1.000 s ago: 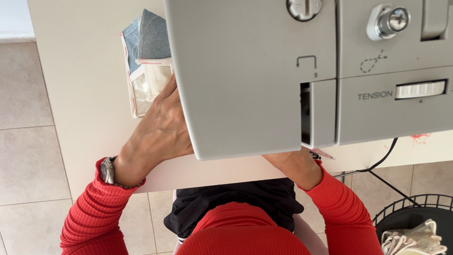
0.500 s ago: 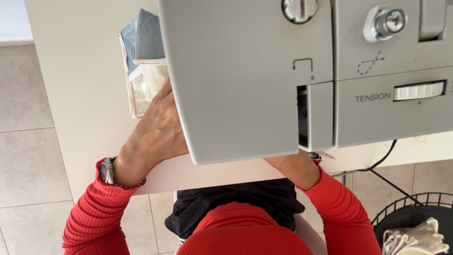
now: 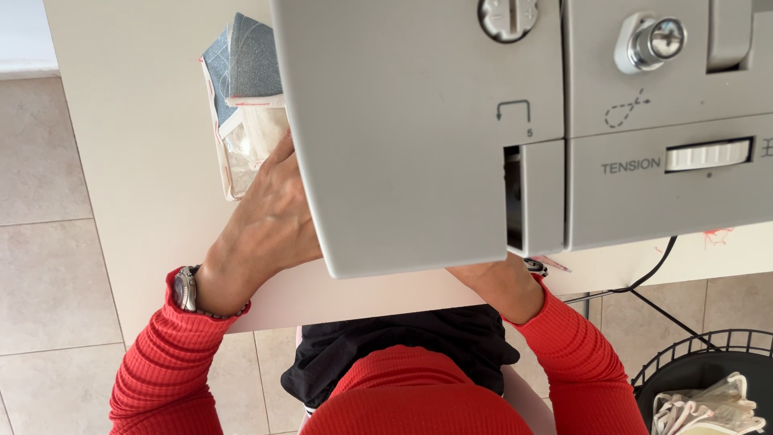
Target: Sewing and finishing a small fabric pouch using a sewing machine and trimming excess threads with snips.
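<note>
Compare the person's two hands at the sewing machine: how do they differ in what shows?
The left hand is mostly visible, resting on the fabric beside the machine; the right hand is almost wholly hidden under it. The left wrist wears a watch; the right shows none. Both sleeves are red ribbed knit.

A small fabric piece (image 3: 244, 105), blue denim above and cream cloth with a red line below, is lying flat at ten o'clock, its right edge disappearing under the grey sewing machine (image 3: 419, 137).

White table (image 3: 145, 145): grey sewing machine (image 3: 419, 137), folded blue-and-cream fabric piece (image 3: 241, 97) on top.
</note>
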